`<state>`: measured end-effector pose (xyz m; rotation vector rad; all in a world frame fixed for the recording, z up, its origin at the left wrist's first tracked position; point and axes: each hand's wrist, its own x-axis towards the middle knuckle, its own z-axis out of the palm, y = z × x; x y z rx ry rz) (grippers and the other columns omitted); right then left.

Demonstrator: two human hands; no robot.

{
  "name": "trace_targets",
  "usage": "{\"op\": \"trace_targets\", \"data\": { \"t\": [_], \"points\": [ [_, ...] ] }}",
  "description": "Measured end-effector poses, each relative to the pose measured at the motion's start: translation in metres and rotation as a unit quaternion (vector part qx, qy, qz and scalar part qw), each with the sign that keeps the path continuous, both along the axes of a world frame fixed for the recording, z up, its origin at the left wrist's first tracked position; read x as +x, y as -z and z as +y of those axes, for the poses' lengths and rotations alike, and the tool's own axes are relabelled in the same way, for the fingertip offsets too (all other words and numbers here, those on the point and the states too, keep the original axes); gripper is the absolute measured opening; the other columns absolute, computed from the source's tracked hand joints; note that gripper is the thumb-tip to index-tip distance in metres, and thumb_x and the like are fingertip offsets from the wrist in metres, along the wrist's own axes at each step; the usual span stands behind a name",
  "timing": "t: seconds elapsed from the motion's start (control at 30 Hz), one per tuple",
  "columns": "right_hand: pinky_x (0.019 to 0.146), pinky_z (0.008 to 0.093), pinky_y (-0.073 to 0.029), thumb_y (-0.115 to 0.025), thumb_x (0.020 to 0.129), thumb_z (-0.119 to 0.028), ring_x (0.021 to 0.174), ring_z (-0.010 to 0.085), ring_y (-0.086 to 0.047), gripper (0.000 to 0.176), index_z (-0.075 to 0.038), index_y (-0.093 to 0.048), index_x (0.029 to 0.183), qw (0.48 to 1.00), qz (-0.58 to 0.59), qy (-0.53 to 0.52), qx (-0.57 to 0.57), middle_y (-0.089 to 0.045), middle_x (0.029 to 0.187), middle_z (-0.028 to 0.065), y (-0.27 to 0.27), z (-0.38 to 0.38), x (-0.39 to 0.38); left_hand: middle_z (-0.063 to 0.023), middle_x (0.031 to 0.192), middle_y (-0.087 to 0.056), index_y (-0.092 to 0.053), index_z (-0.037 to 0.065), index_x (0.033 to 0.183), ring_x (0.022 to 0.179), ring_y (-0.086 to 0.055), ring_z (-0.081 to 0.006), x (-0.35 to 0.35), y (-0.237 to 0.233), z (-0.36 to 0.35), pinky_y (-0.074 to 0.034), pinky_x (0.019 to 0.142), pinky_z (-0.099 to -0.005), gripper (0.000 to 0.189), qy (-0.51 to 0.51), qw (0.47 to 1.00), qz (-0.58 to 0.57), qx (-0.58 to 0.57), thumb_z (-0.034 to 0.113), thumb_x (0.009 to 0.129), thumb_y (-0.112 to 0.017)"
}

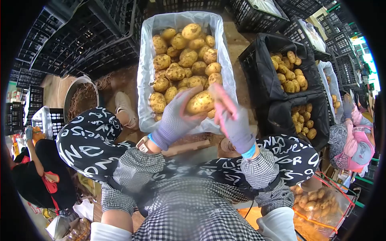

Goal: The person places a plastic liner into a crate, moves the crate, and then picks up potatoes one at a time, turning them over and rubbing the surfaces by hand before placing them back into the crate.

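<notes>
Both my hands wear grey-lilac knitted gloves with pinkish fingers, over the front part of a crate (141,86) lined with pale plastic film. My left hand (175,116) is closed around a large yellow potato (201,102) with brown specks of soil. Right beside that potato is my right hand (233,118), blurred by motion, its fingers stretched toward the potato's right end and spread apart. Many soil-marked potatoes (188,58) fill the crate beneath and beyond my hands.
To the right stand black-lined crates of potatoes (287,72). Stacked black crates (88,40) rise at the left, near a bucket (80,98) with brown debris. A mesh sack of potatoes (315,205) lies at lower right. People work at left (44,172) and right (354,140).
</notes>
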<state>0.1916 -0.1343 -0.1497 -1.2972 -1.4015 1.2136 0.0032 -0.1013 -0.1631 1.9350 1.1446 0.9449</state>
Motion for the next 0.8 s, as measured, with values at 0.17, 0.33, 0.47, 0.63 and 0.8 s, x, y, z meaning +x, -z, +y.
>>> {"op": "trace_targets", "data": {
  "t": [0.17,0.33,0.47,0.63,0.8],
  "points": [
    [0.052,0.0190,-0.039,-0.048,0.102,-0.012,0.060,0.0024,-0.046,0.045,-0.011,-0.046,0.147,0.996,-0.052,0.045,0.048,-0.059,0.079,-0.0031,0.004,-0.006,0.000,-0.0124,0.110,-0.064,-0.051,0.001,0.136,0.082,-0.067,-0.0171,-0.008,0.003,-0.006,-0.054,0.069,-0.0257,0.061,0.010,0.949,-0.186,-0.255,0.035,0.090,-0.070],
    [0.057,0.0186,-0.042,-0.059,0.098,-0.026,0.069,0.0021,-0.051,0.053,-0.002,-0.044,0.143,0.980,0.153,0.025,-0.129,-0.062,0.098,0.0018,0.009,0.004,0.007,-0.0109,0.099,-0.066,-0.048,0.001,0.138,0.072,-0.066,-0.0132,-0.018,-0.004,-0.004,-0.051,0.050,-0.0251,0.063,0.014,0.878,-0.262,-0.400,0.049,0.099,-0.053],
    [0.063,0.0210,-0.047,-0.066,0.093,-0.031,0.078,0.0071,-0.056,0.064,0.000,-0.041,0.143,0.973,0.169,-0.015,-0.155,-0.061,0.107,0.0039,0.010,0.005,0.001,-0.0061,0.091,-0.066,-0.047,0.002,0.139,0.067,-0.065,-0.0101,-0.015,-0.011,-0.002,-0.054,0.055,-0.0228,0.066,0.005,0.870,-0.252,-0.424,0.055,0.099,-0.049],
    [0.066,0.0231,-0.050,-0.069,0.091,-0.029,0.080,0.0105,-0.060,0.066,-0.002,-0.040,0.144,0.972,0.176,-0.012,-0.158,-0.060,0.108,0.0053,0.001,-0.002,-0.004,-0.0079,0.090,-0.068,-0.050,-0.001,0.136,0.065,-0.065,-0.0107,-0.010,-0.009,-0.010,-0.055,0.056,-0.0236,0.067,0.016,0.924,-0.167,-0.344,0.056,0.099,-0.047],
    [0.066,0.0241,-0.051,-0.070,0.091,-0.029,0.082,0.0103,-0.060,0.069,-0.002,-0.038,0.146,0.942,0.224,-0.020,-0.251,-0.060,0.111,0.0054,0.003,-0.003,0.001,-0.0107,0.101,-0.067,-0.045,0.000,0.140,0.066,-0.065,-0.0110,-0.018,-0.002,-0.010,-0.054,0.056,-0.0232,0.069,-0.020,0.871,-0.260,-0.416,0.055,0.099,-0.048]
  ]
}}
